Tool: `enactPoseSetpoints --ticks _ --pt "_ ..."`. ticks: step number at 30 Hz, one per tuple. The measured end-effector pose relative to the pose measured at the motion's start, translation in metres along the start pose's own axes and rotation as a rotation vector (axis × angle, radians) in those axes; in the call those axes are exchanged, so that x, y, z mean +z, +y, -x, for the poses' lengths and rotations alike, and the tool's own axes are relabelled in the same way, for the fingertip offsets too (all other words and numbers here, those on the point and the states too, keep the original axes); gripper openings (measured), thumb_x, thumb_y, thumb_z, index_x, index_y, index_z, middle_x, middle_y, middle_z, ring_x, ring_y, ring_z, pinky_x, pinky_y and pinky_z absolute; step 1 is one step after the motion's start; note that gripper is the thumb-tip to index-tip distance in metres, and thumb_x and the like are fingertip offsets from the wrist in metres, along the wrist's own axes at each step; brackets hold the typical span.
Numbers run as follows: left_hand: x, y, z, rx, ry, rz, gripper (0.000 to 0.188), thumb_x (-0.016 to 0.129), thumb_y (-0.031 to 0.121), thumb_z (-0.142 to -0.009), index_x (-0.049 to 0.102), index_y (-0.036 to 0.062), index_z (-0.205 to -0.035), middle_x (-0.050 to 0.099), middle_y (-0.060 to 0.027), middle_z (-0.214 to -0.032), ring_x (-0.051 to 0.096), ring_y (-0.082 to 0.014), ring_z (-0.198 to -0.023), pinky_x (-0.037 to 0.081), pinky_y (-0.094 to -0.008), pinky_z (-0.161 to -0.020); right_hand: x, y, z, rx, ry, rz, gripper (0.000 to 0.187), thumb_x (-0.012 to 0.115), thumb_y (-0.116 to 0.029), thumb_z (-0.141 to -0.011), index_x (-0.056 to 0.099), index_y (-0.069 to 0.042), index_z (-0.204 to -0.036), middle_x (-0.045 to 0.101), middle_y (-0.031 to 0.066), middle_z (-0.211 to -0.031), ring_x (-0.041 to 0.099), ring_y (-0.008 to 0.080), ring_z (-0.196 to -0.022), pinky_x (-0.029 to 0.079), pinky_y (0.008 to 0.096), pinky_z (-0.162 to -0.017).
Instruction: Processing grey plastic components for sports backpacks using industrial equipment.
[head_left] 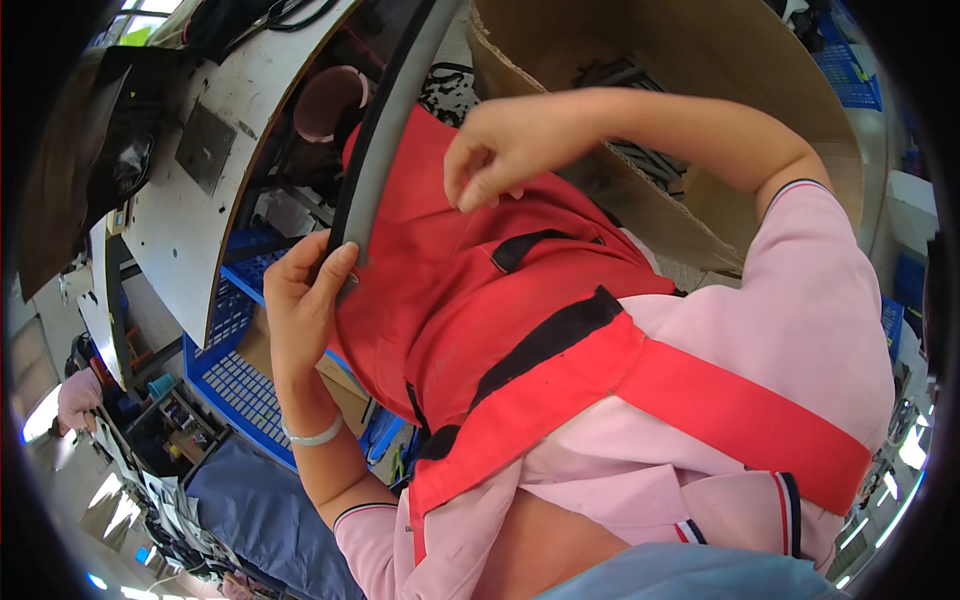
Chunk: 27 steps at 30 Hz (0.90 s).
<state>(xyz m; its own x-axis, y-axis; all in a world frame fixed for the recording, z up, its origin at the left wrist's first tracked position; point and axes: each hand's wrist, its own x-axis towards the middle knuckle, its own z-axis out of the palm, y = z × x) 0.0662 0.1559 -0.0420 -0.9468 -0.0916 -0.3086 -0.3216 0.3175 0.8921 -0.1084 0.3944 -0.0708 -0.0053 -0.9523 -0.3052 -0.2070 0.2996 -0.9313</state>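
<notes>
A long grey strip with a black edge point(385, 140) runs from my left hand up past the top of the view. My left hand point(305, 295) pinches its lower end between thumb and fingers. To the right of the strip, over the red apron point(430, 250) on my lap, my right hand point(520, 145) hangs apart from it. The fingers of that hand are curled in toward the thumb. Whatever they may hold is hidden or too small to name.
A large open cardboard box point(700, 215) with dark strips inside stands at the upper right. On the left is a white worktable point(165, 235) bearing a metal plate point(207, 147). A blue plastic basket point(235, 395) sits below it. Another person point(80, 400) shows at the far left.
</notes>
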Motion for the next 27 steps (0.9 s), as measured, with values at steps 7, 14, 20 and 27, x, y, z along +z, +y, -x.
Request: enactPoseSetpoints --ticks 7,14,20,27 --pt "0.004 0.008 0.004 -0.018 -0.127 -0.039 0.021 0.064 0.019 -0.093 0.07 -0.0012 -0.094 0.063 -0.0003 -0.071 0.054 -0.0061 -0.064 0.045 -0.0228 -0.059 0.013 -0.051 -0.037 -0.652 0.411 0.795 0.066 0.076 -0.01 -0.072 0.051 -0.017 -0.132 0.059 0.0134 -0.119 0.053 0.0319 -0.113 0.043 0.0419 -0.096" --pt "-0.031 -0.029 0.026 -0.109 -0.236 0.331 0.019 0.065 0.015 -0.093 0.068 -0.002 -0.1 0.068 -0.0009 -0.086 0.06 -0.0063 -0.08 0.049 -0.0223 -0.075 0.02 -0.043 -0.078 -0.394 0.057 0.778 0.027 0.067 -0.026 -0.08 0.062 -0.004 -0.096 0.064 0.0173 -0.081 0.063 0.0355 -0.081 0.049 0.0451 -0.071" --pt "-0.061 -0.034 0.021 0.0 0.119 0.308 0.019 0.067 0.013 -0.089 0.069 -0.0018 -0.101 0.065 0.0005 -0.081 0.056 -0.0051 -0.072 0.046 -0.0222 -0.064 0.02 -0.064 -0.113 -0.399 0.23 0.744 0.041 0.072 -0.02 -0.077 0.055 -0.009 -0.112 0.063 0.0129 -0.094 0.063 0.0332 -0.091 0.049 0.0419 -0.079" --pt "-0.132 0.021 -0.011 0.159 0.475 -0.404 0.03 0.066 0.027 -0.088 0.072 -0.0019 -0.096 0.063 -0.0017 -0.068 0.055 -0.0075 -0.064 0.045 -0.0256 -0.058 -0.072 -0.104 -0.177 -0.339 0.599 1.127 0.031 0.074 -0.021 -0.073 0.066 -0.008 -0.1 0.067 0.0152 -0.086 0.064 0.0341 -0.09 0.05 0.0436 -0.077"
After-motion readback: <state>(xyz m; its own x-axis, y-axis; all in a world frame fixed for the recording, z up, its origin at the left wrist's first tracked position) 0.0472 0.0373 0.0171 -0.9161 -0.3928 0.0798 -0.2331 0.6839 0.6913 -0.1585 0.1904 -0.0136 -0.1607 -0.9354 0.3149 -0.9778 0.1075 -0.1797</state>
